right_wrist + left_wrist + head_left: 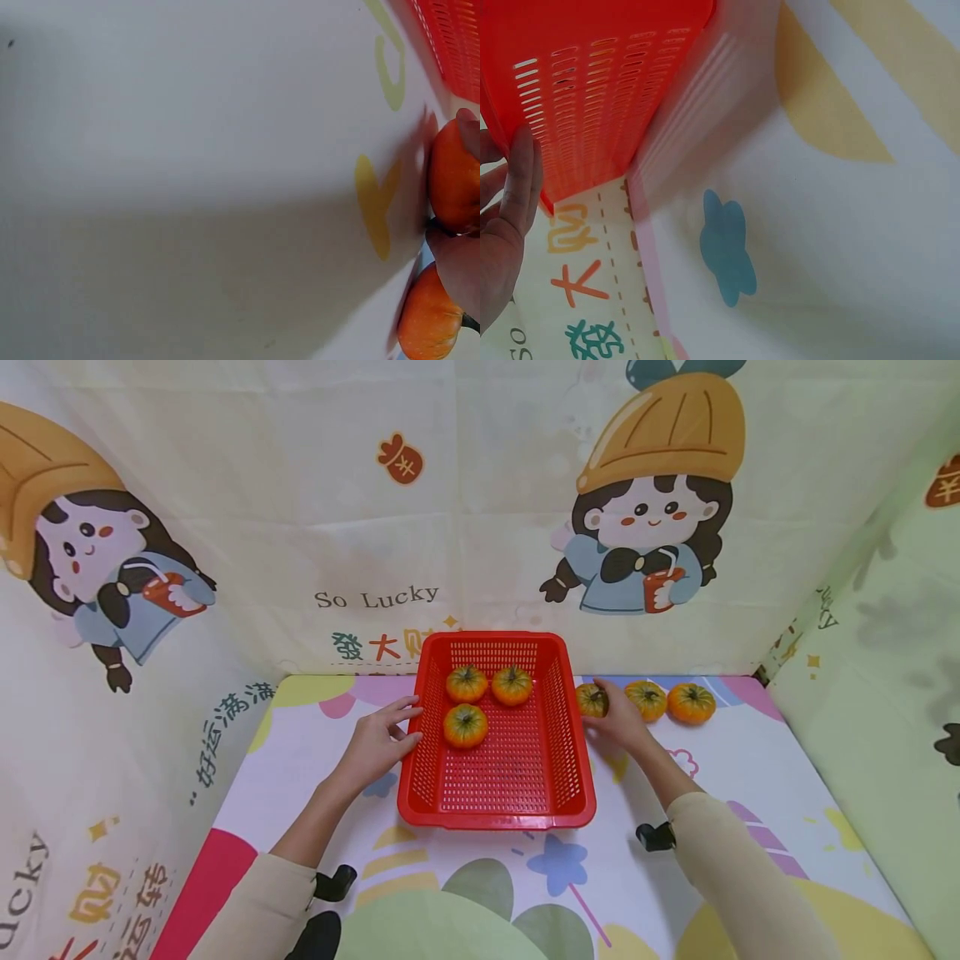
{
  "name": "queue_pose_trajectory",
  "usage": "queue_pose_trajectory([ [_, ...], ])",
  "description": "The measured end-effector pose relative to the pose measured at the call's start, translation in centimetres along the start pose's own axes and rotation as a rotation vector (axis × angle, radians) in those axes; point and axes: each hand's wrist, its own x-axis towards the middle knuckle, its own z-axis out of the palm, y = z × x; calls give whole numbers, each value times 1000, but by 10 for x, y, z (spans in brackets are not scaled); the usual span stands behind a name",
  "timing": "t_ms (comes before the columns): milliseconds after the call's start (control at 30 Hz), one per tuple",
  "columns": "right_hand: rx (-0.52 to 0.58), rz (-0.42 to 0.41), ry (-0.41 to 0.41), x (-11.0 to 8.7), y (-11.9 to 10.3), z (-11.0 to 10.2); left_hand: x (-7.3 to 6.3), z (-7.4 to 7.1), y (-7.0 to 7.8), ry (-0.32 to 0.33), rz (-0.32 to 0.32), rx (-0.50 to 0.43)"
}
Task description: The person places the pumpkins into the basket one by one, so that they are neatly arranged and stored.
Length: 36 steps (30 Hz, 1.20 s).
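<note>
A red plastic basket [495, 817] with slotted walls stands on the table and holds three small orange-and-green pumpkins [465, 726] toward its back and left. At its left rim, my left hand [375, 747] has its thumb and fingers on the edge; the left wrist view shows fingers [521, 176] against the outer wall. Just beyond the right wall, my right hand [618, 718] grips another small pumpkin [591, 700] between thumb and fingers, and they partly cover it. In the right wrist view this pumpkin [452, 180] is cut off by the frame edge.
Two more pumpkins [692, 703] lie on the table to the right of my right hand, near the back edge. A patterned cloth [480, 552] hangs behind the table and along both sides. The tabletop [757, 768] bears printed coloured shapes.
</note>
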Motion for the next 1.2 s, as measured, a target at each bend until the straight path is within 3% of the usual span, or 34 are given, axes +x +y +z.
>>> queue_pose_trajectory([
  [733,35,-11,26,0,1,1,1,-1,-1,-8,-21,-12],
  [1200,41,32,1,-12,-26,-22,1,-1,-1,-8,-14,6],
])
